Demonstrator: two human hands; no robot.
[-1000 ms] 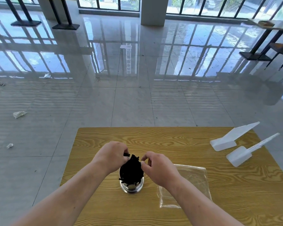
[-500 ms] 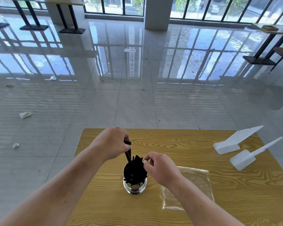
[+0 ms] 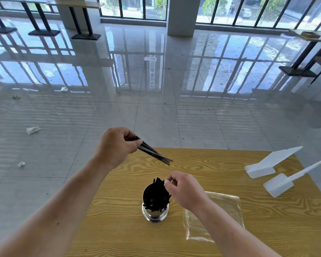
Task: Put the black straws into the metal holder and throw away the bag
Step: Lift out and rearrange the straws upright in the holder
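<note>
Left hand (image 3: 117, 145) grips loose straws (image 3: 154, 154) above holder (image 3: 155, 206).

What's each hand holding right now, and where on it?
Left hand: a few black straws, pinched at one end, raised above the table. Right hand: fingers at the straw tops in the metal holder; an actual hold cannot be told.

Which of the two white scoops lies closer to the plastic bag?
The nearer white scoop, with the thin handle; it lies closer to the clear bag than the wider scoop behind it.
</note>
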